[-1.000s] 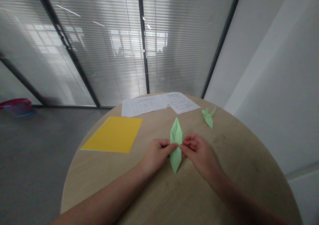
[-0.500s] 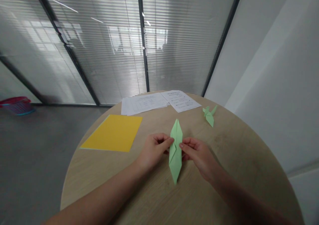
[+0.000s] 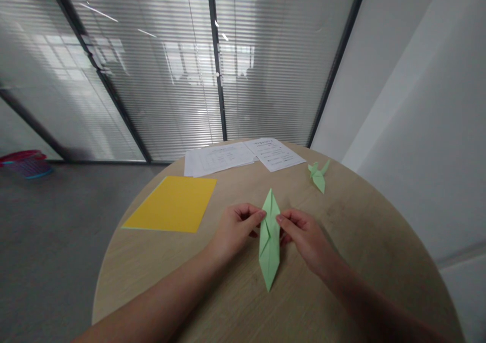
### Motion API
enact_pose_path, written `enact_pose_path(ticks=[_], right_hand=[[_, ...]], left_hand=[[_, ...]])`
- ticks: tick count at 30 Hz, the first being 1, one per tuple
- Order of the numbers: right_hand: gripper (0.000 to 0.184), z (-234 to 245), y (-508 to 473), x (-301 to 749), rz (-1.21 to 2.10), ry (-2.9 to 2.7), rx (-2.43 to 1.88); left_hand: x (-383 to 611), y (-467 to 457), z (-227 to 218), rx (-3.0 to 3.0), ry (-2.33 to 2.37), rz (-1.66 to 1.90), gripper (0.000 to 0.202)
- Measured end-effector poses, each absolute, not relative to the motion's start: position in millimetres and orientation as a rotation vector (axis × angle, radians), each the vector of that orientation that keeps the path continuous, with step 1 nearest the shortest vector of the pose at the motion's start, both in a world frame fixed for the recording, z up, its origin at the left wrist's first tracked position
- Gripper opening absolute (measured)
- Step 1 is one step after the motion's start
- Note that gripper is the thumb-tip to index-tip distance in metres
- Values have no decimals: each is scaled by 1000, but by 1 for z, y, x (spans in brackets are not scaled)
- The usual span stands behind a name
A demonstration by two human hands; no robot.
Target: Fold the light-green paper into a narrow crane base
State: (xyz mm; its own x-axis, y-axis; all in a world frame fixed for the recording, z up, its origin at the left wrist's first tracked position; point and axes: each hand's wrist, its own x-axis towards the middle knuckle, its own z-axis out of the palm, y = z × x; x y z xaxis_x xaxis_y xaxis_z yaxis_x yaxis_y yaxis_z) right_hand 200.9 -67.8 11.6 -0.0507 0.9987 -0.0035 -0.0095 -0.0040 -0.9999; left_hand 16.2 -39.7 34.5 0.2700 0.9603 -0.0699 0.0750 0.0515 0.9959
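Observation:
A long, narrow diamond of folded light green paper point(image 3: 269, 252) lies on the round wooden table point(image 3: 353, 252), pointing away from me. My left hand point(image 3: 236, 229) pinches its left edge near the upper half, fingers curled. My right hand point(image 3: 304, 239) pinches the right edge opposite, fingers curled too. Both hands rest on the tabletop on either side of the paper.
A yellow sheet point(image 3: 172, 204) lies to the left. White printed pages point(image 3: 235, 157) sit at the table's far edge. A small finished green paper crane point(image 3: 318, 175) stands at the far right. Glass walls with blinds are behind; a red basket point(image 3: 26, 162) is on the floor.
The green folded paper has slid a little toward me between my fingers, and its far tip now sits lower. Both hands stay pinched on its edges.

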Motion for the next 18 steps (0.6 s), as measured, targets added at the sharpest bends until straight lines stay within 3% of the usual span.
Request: enact_pose_path(ticks=[9,18], right_hand=[[33,7,-60,210,1135,-1106,-1191],[39,12,-64,202,1306,-1188,-1205]], left_hand=[[20,-41,29,1485,1086,647,38],[18,-38,30,1523,1231,872,35]])
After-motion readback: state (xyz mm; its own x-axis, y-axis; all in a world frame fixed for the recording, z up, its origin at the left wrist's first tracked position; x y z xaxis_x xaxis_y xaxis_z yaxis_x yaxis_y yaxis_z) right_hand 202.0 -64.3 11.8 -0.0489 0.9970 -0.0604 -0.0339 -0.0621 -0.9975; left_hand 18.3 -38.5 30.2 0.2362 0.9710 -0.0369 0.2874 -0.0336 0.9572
